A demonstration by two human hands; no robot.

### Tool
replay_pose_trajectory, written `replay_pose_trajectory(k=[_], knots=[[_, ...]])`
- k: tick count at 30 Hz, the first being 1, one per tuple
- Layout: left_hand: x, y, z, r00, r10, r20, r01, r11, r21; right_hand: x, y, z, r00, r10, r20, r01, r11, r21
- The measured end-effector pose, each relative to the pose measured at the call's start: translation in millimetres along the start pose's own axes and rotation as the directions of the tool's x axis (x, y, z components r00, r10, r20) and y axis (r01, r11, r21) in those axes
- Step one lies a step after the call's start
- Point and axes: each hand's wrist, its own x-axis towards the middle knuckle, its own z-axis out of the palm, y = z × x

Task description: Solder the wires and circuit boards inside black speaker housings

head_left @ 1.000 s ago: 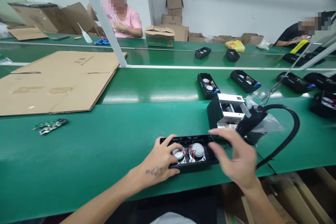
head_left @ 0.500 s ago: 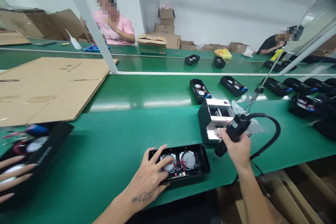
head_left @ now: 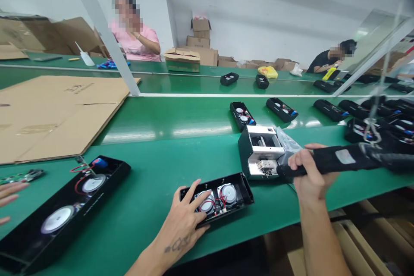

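An open black speaker housing point(head_left: 237, 181) lies on the green table, showing two round silver speakers and red wires. My left hand point(head_left: 186, 215) rests over its left end, fingers spread across the left speaker and the near edge. To the right, my right hand point(head_left: 312, 172) is wrapped round a black electric screwdriver point(head_left: 339, 159), which lies nearly level with its tip pointing left. That tip is at the front of a silver and black screw feeder point(head_left: 261, 148), just behind the housing. Whether tip and feeder touch, I cannot tell.
A larger-looking open housing point(head_left: 106, 196) lies at the left, near another person's hand point(head_left: 9, 200). Flat cardboard point(head_left: 64, 116) covers the back left. More black housings point(head_left: 330, 110) stand at the right. Two people sit across the table.
My right hand has swung the screwdriver from steeply tilted to nearly level, its tip now at the feeder. The left housing has shifted right, and the other person's hand has moved off it.
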Motion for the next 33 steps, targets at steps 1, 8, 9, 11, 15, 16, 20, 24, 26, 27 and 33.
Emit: replay_pose_trajectory(k=[1,8,9,11,15,16,20,24,26,27,33], knots=[[1,0,1.3,1.000,-0.004,0.000,0.004,1.000,-0.005,2,2,5,1.000,-0.007,0.017,0.007,1.000,-0.026],[-2,-3,7.7,1.000,-0.002,0.006,0.002,1.000,-0.031,3,13,15,0.957,0.163,0.241,-0.113,0.971,-0.212],[-3,-3,8.4,1.000,-0.003,0.000,0.003,0.999,-0.033,0,12,13,0.938,0.205,0.281,-0.139,0.961,-0.239],[-4,-3,9.3,1.000,-0.006,-0.009,0.005,0.999,-0.031,-10,10,5,0.893,0.291,0.344,-0.191,0.936,-0.296],[-3,-2,7.8,1.000,-0.002,0.019,0.003,1.000,-0.016,-36,2,-19,0.878,0.358,0.320,-0.281,0.923,-0.261],[-2,-1,7.1,1.000,-0.005,0.024,0.005,1.000,-0.014,-41,-2,-24,0.884,0.353,0.308,-0.293,0.930,-0.223],[-2,1,6.5,1.000,-0.012,0.014,0.012,1.000,-0.019,-55,-34,-34,0.865,0.283,0.413,-0.306,0.952,-0.013],[-2,4,6.1,1.000,0.003,-0.019,-0.003,1.000,-0.016,-67,-71,-20,0.818,0.231,0.526,-0.313,0.947,0.071],[-2,5,4.5,1.000,0.008,-0.007,-0.008,1.000,-0.015,-76,-79,-5,0.775,0.211,0.596,-0.336,0.936,0.105],[-1,6,3.4,1.000,0.009,0.003,-0.009,1.000,-0.013,-83,-80,4,0.753,0.180,0.633,-0.345,0.927,0.147],[0,8,0.6,1.000,0.010,0.016,-0.010,1.000,0.003,-124,-60,57,0.685,0.143,0.714,-0.405,0.890,0.210]])
